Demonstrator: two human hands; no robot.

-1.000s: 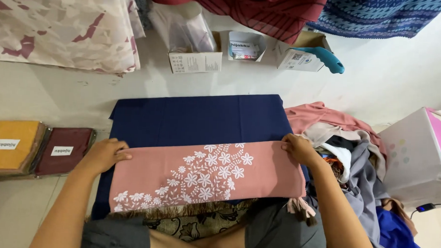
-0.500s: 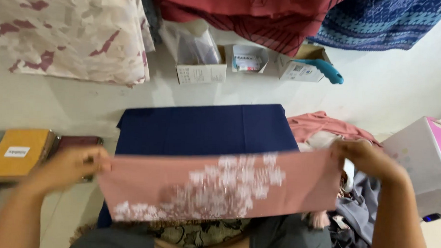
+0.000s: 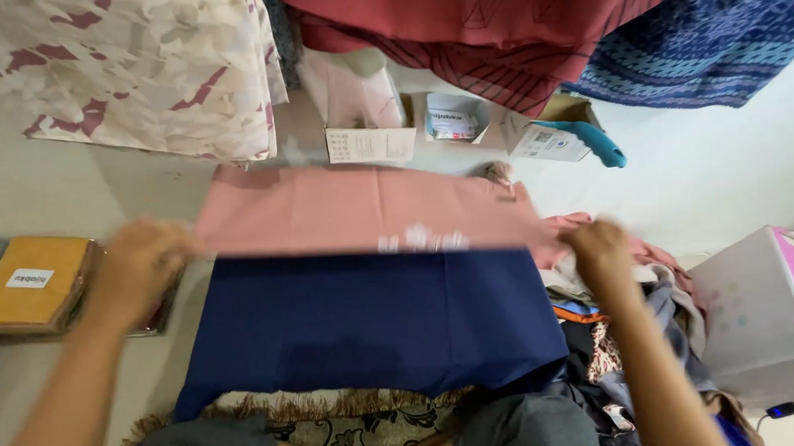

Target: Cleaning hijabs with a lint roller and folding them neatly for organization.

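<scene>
My left hand (image 3: 140, 262) and right hand (image 3: 597, 248) pinch the pink cloth's (image 3: 362, 209) corners — flat, soft, above the navy cloth (image 3: 367, 323).

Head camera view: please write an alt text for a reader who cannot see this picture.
Two bare hands, the left hand and the right hand, hold the ends of a folded pink cloth over the far edge of a flat navy blue cloth on the floor. A pile of mixed clothes lies to the right.
</scene>
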